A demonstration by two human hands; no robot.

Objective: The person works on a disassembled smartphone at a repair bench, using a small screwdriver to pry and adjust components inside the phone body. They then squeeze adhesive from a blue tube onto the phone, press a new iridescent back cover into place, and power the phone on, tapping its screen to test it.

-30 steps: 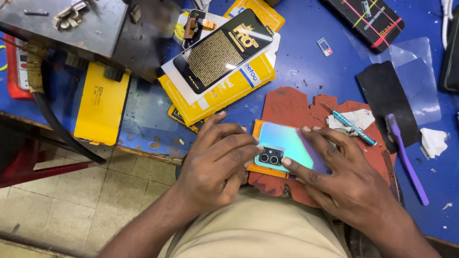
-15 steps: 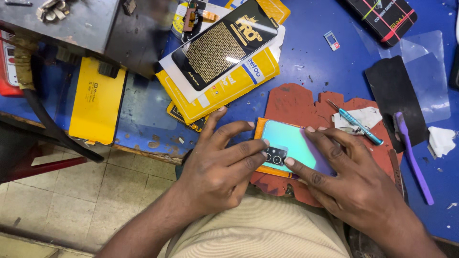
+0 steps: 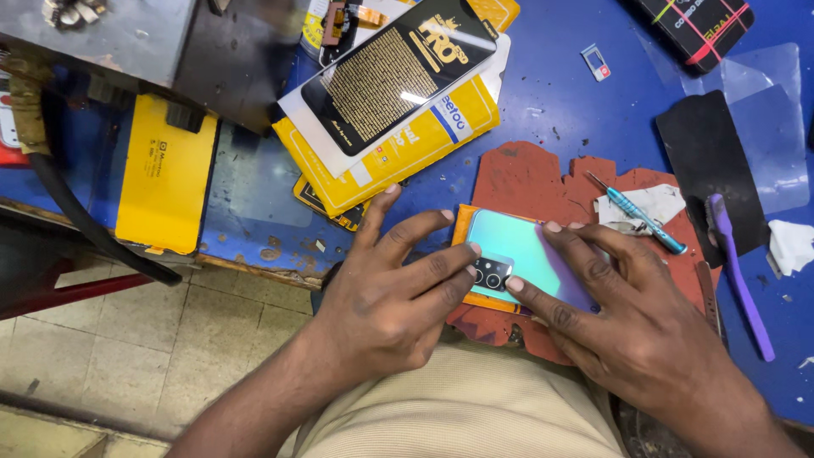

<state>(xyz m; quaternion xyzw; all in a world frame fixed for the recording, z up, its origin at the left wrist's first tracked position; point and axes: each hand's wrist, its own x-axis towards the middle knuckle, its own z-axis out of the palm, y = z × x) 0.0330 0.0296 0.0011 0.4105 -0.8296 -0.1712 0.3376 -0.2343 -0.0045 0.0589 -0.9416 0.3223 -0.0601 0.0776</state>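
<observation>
Pressing glossy iridescent phone (image 3: 526, 250), flat

Teal screwdriver (image 3: 638, 213), purple toothbrush (image 3: 740, 273), yellow packets (image 3: 398, 144), possibly crumpled tissue (image 3: 792, 245)

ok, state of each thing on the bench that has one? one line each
phone: face down on the orange pad, camera side up, pressed by both hands
left hand: fingertips on the phone's camera end
right hand: fingers spread flat on the phone's back
screwdriver: lying loose, untouched
purple brush: lying flat, untouched
</observation>
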